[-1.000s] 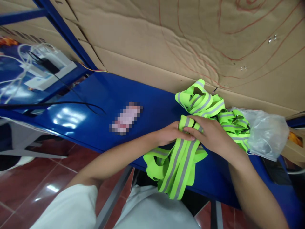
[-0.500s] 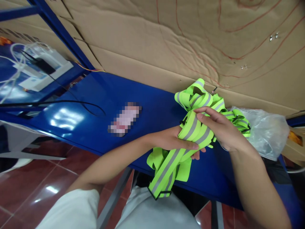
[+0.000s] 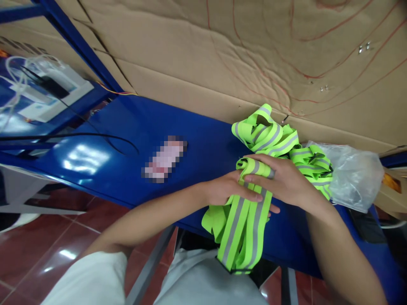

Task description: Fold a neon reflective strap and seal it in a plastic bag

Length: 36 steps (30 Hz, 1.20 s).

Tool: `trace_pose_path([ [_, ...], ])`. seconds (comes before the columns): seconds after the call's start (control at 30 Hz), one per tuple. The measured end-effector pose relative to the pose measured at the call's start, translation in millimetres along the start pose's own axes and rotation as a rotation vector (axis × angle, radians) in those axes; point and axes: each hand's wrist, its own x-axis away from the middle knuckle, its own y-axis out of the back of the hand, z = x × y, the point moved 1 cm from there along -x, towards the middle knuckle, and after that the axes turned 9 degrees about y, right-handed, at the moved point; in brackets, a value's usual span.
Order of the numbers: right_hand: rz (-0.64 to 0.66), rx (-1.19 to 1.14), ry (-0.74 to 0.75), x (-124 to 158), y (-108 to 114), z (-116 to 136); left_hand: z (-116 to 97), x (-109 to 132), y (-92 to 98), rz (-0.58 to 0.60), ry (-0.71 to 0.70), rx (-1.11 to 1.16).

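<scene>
Neon-yellow reflective straps [image 3: 244, 228] with grey stripes hang in a folded bundle over the table's front edge. My left hand [image 3: 224, 188] is closed around the bundle, its thumb lying across the front and some fingertips showing behind. Over the bundle's top, my right hand [image 3: 282, 178] has its fingers and thumb wrapped round a rolled fold of the straps. Beyond my hands, against the cardboard, lies a loose pile of similar reflective straps [image 3: 270, 131]. The straps' lower end shows a black edge near my lap.
A blue table [image 3: 197, 144] runs along an upright cardboard sheet [image 3: 178, 55]. On it lie a pixelated pinkish item [image 3: 163, 161] and a clear plastic bag [image 3: 356, 176]. A dark phone-like object [image 3: 367, 226] sits at the right. White power strips [image 3: 54, 101] and cables are at the left.
My right hand has come down over the top of the bundle and folded it over. The hanging ends have swung right and now lie straighter, side by side.
</scene>
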Motion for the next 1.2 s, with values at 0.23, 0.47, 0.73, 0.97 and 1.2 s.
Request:
trace_pose_path([
  [0.23, -0.217, -0.169, -0.169, 3, 17, 1, -5, 0, 3.8, 0.004, 0.088, -0.319],
  [0.47, -0.052, -0.343, -0.205, 0, 14, -10, -11, 2, 11.7, -0.033, -0.038, -0.585],
  [0.73, 0.087, -0.045, -0.005, 6, 12, -3, -12, -2, 12.9, -0.041, -0.131, -0.624],
  [0.97, -0.088, 0.028, 0.054, 0, -9, -8, -8, -3, 12.4, -0.029, -0.062, -0.176],
  [1.2, -0.354, -0.087, -0.086, 1, 9, -6, -3, -6, 11.4, -0.118, 0.084, -0.149],
])
